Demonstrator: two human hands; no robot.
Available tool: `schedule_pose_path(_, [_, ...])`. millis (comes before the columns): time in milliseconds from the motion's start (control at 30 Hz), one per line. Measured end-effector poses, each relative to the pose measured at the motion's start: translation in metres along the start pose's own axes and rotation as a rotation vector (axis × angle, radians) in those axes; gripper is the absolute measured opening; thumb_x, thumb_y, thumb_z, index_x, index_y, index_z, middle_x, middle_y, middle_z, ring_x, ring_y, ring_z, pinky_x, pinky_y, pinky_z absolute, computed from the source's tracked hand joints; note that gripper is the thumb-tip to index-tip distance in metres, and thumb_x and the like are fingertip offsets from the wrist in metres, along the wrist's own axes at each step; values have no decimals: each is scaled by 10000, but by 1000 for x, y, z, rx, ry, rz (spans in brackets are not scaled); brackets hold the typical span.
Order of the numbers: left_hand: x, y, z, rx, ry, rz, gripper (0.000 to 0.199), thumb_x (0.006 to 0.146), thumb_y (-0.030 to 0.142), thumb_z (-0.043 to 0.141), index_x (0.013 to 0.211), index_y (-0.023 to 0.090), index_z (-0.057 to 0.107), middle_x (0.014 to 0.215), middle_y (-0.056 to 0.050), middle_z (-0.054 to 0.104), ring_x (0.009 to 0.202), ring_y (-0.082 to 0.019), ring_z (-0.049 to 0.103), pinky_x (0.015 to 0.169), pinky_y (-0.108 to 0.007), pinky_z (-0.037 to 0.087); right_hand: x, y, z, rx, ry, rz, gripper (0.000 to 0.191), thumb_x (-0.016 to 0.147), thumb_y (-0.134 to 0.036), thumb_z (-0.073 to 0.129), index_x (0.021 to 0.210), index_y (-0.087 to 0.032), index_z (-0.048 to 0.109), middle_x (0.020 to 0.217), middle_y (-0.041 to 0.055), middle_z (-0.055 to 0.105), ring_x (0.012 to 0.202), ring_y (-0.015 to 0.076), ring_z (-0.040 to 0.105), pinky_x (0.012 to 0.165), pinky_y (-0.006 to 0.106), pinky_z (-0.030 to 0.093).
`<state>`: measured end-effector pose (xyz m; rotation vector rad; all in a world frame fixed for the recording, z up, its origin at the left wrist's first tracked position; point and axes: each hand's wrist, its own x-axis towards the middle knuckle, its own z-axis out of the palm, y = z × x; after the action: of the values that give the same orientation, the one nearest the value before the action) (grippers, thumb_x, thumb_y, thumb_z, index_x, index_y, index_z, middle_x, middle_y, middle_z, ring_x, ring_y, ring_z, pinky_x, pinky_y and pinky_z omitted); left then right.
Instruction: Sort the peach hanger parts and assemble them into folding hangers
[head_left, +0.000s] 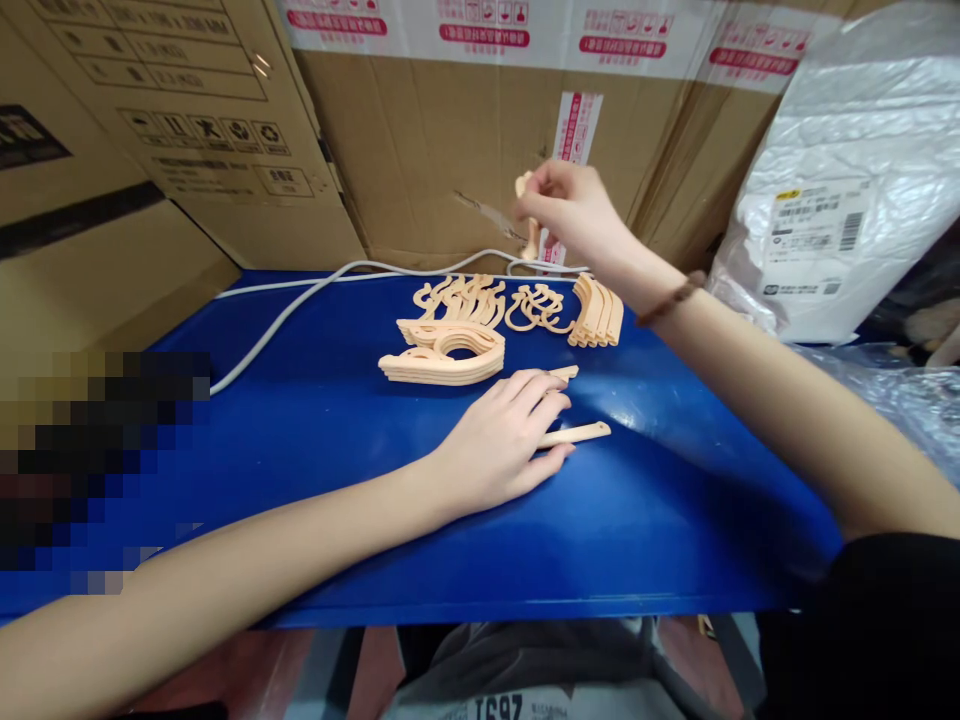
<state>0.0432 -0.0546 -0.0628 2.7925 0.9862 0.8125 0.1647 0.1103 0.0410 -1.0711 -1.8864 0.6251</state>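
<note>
My left hand (510, 430) rests on the blue table, its fingers curled over a beige plastic piece (576, 434); the tip of another beige piece shows beyond the fingertips. Raised above the back of the table, my right hand (574, 205) pinches a small beige part (532, 235) between thumb and fingers. Just behind my left hand is a stack of beige curved frames (442, 362). Beyond it lie a pile of wavy beige pieces (469, 300), several beige hooks (534, 308) and a row of curved beige arms (596, 312).
A white cable (292, 310) runs along the back of the blue table (360, 570). Cardboard boxes (450, 130) stand behind and at the left. A white plastic parcel (817, 190) with a label leans at the right, near clear plastic wrap (900, 400).
</note>
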Motion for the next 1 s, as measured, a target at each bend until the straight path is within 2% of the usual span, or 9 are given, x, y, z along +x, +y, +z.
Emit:
schedule_pose_path(67, [0,1,0,-55,-16,-56,314,940,309,543,1176,103,562,1325,-158,566,1261,-277,483,1089,-429,427,-22,0,-17,80,-89,55,190,794,-137,591,736,-232,437,749,14,647,647,146,596,534,266,447])
schedule_pose_path(133, [1,2,1,-88,-41,-103,326,929,326,567,1173,109,549,1341,-161,550,1274,-278,470,1097,-426,421,-49,5,-32,126,-134,45,177,798,-122,583,763,-229,447,754,16,647,660,139,601,530,252,441])
schedule_pose_path(233, [2,2,2,-87,-81,-121,310,928,352,573,1133,120,554,1379,-167,519,1313,-301,438,1127,-450,392,-92,19,-47,101,-247,70,124,868,-200,538,803,-224,435,718,-9,611,583,113,556,540,255,442])
schedule_pose_path(333, [2,2,3,-50,-127,-87,216,956,340,522,1040,148,575,1427,-158,478,1382,-330,372,1174,-493,328,-130,31,-58,-48,-334,21,204,963,-323,433,792,-215,461,711,-8,552,578,113,484,542,258,397])
schedule_pose_path(467, [1,1,6,-11,-181,-59,222,996,323,436,992,153,578,1492,-160,414,1435,-337,320,1201,-503,280,-165,37,-63,-315,-364,8,202,988,-396,410,887,-225,447,699,-24,552,616,151,514,615,283,383])
schedule_pose_path(600, [1,1,7,6,-207,-102,252,1009,339,411,1016,140,566,1493,-164,427,1450,-351,300,1197,-502,293,-175,38,-63,-469,-504,20,347,1030,-488,277,1065,-223,499,760,1,616,654,184,588,654,294,385])
schedule_pose_path(700, [2,2,6,-2,-206,-133,243,1015,338,400,1029,143,545,1491,-157,440,1443,-334,322,1193,-494,306,-174,40,-63,-505,-557,-3,441,1037,-502,223,1035,-224,565,917,49,669,810,213,636,731,308,399])
schedule_pose_path(767, [3,2,5,-7,-190,-148,232,1017,330,393,1034,145,532,1477,-156,460,1432,-328,345,1189,-493,312,-174,41,-65,-494,-563,0,467,1037,-508,216,1002,-225,586,944,54,678,844,217,635,750,310,397])
schedule_pose_path(1000, [3,2,5,-12,-158,-171,257,1030,311,323,1040,131,505,1430,-191,493,1416,-327,370,1188,-498,310,-175,36,-67,-507,-589,21,427,1036,-487,238,799,-225,477,686,1,557,614,168,533,640,294,337])
